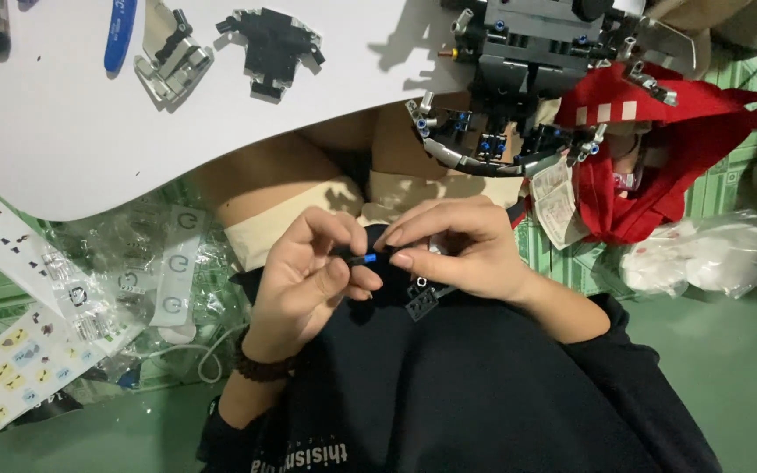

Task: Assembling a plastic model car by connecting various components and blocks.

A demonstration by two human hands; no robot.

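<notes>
Fingers of my left hand and right hand pinch a small black piece with blue pin over my lap, close for alignment, below the white board's near edge.

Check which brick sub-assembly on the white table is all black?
The black assembly, right of the grey assembly. The big model at the table edge mixes grey, black and blue.
</notes>
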